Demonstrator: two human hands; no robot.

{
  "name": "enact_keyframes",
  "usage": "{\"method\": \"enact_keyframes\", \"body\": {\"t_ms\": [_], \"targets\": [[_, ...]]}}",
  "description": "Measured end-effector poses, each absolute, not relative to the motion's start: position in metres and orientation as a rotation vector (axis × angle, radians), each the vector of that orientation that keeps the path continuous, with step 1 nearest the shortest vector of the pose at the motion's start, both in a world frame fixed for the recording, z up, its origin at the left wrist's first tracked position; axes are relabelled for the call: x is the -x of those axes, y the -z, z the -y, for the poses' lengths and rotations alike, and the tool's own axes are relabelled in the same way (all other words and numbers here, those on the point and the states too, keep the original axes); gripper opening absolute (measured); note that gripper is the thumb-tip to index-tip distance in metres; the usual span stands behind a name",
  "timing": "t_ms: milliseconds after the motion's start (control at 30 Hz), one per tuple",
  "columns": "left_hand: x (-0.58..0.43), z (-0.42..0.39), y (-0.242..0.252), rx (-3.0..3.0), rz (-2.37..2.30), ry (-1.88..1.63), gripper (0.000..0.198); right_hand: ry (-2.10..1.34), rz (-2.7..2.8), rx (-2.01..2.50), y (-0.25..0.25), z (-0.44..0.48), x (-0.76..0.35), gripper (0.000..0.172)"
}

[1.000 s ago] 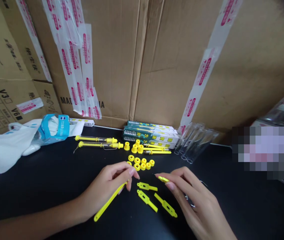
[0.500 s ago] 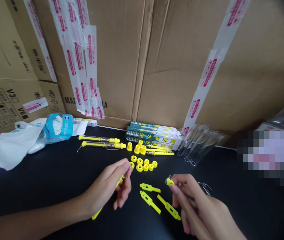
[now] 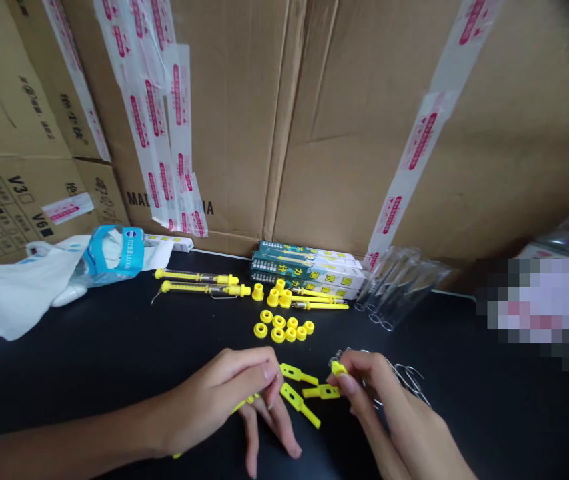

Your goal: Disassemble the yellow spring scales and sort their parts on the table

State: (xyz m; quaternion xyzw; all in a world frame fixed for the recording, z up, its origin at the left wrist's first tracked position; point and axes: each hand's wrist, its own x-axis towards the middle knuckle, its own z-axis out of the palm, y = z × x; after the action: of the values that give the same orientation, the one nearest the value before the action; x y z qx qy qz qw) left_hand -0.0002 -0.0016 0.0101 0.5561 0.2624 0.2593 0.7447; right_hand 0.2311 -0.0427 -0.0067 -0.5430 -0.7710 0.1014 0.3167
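My left hand (image 3: 244, 393) is partly closed, thumb against the bent index finger, lower fingers extended. A yellow plastic strip (image 3: 247, 402) runs beneath it, mostly hidden, seemingly in its grasp. My right hand (image 3: 389, 407) pinches a small yellow plastic piece (image 3: 337, 368) between thumb and index finger, with clear or metallic loops beside it. One slotted yellow tab (image 3: 320, 392) reaches left from the right fingertips; whether it is held I cannot tell. Two similar pieces, an upper tab (image 3: 298, 374) and a lower tab (image 3: 300, 405), lie between the hands. Bent metal wire hooks (image 3: 409, 379) show behind my right hand.
Several yellow collars (image 3: 278, 335) stand beyond the hands. Behind them are spring scales (image 3: 204, 289), stacked green-and-white boxes (image 3: 309, 270) and clear tubes (image 3: 399, 293). A tissue pack (image 3: 117, 253) and white plastic bag (image 3: 19, 287) sit left. Cardboard (image 3: 234, 133) walls the back.
My left hand has come nearer and slightly right, its lower fingers stretching out, and the strip under it moved along. One slotted tab has shifted up and left, turning nearly level, against my right fingertips.
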Motion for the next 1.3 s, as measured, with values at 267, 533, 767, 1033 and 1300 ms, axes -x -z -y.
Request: {"method": "enact_keyframes", "body": {"t_ms": [267,533,767,1033,1300], "targets": [[-0.002,0.004,-0.011,-1.236,-0.569,-0.567,0.043,-0.061,2.088,1.391,0.013,0.042,-0.231,0.014],[-0.002,0.005,-0.010,-1.271,-0.590,-0.572,0.045,-0.360,2.007,1.337,0.010,0.044,-0.226,0.013],[-0.003,0.004,-0.006,-1.278,-0.619,-0.621,0.045,-0.238,1.972,1.326,0.003,0.043,-0.229,0.011],[0.001,0.004,-0.011,-1.656,-0.734,-0.679,0.043,-0.074,1.952,1.317,0.009,0.030,-0.236,0.017],[0.001,0.004,-0.011,-1.713,-0.767,-0.715,0.045,-0.290,1.901,1.243,0.005,0.021,-0.227,0.006]]}}
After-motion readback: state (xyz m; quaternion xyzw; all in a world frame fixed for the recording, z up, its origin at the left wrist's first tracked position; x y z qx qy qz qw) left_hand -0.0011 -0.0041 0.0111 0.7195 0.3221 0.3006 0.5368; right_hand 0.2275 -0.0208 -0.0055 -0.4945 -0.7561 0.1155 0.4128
